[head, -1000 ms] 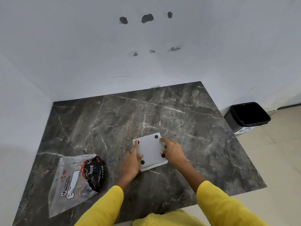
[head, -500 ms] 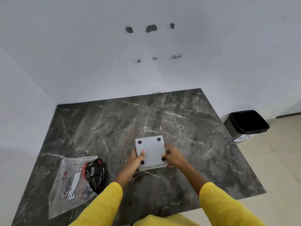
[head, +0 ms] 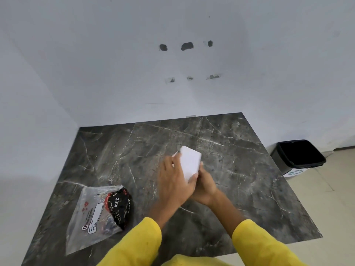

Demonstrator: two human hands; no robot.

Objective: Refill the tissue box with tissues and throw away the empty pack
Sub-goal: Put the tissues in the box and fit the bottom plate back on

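Both hands hold the white tissue box [head: 190, 163] tilted on edge above the middle of the dark marble table [head: 240, 169]. My left hand [head: 175, 182] wraps its near left side with fingers over the face. My right hand [head: 204, 186] grips it from below on the right. A plain white side faces me and the box's opening is hidden. The clear plastic tissue pack [head: 99, 214], with a black and red printed end, lies flat at the table's near left, apart from both hands.
A black waste bin [head: 299, 156] with an open top stands on the tiled floor just past the table's right edge. White walls close off the back and left of the table. My yellow sleeves [head: 265, 244] cover the near edge.
The box lay flat with its black-dotted base up; both hands have lifted and turned it on edge. The camera view has tilted upward. The pack has not moved.
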